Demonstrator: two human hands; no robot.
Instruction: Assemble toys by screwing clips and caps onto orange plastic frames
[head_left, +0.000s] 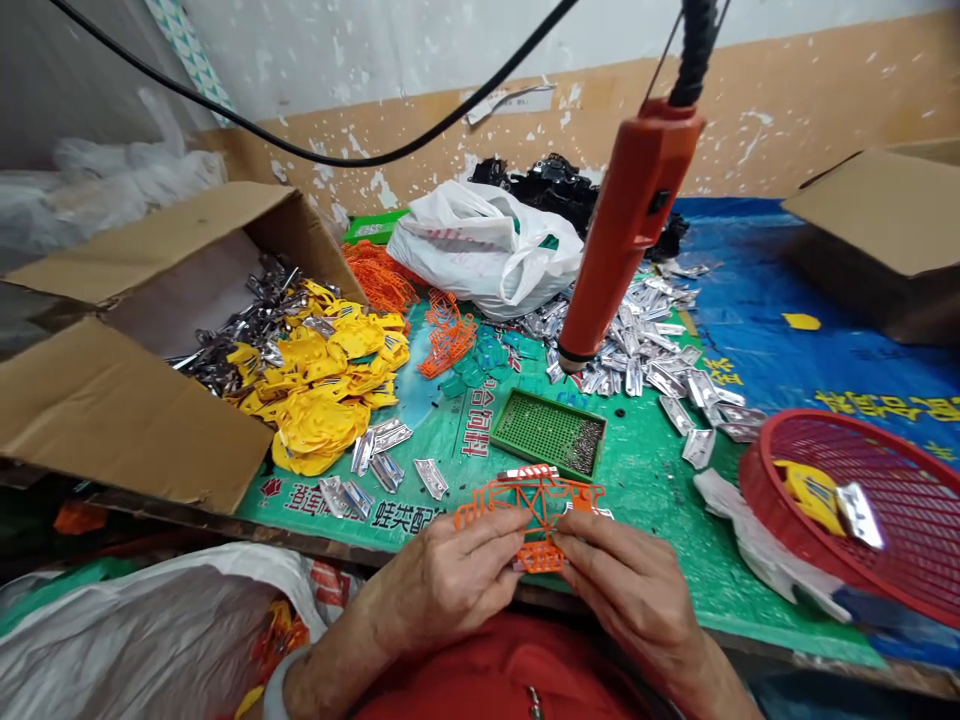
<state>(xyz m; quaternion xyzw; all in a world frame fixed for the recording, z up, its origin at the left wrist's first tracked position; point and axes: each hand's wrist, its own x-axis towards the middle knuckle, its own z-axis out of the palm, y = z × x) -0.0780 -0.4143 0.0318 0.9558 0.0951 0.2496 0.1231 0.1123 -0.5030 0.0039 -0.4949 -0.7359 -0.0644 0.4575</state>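
Just above red clothing (480, 670), pinching an orange frame (543, 553) in left hand (465, 562) and right hand (637, 580) at the worktop (667, 510)'s near edge, before a green tray (525, 428). Seemingly aligning it; next, probably calls for steady, level holding.

Light is fairly bright and even, it seems from above. Metal pcs. (634, 376) give small glints; green sheet (652, 470) has soft shine on its wrinkles. Upper L wall (52, 90) is dimmer, and under R carton (877, 205) lies dark shadow. Orange frame (541, 556) in ctr. is quite sharp, R carton blurred. Wide lens stretches edges, esp. red basket (795, 540).
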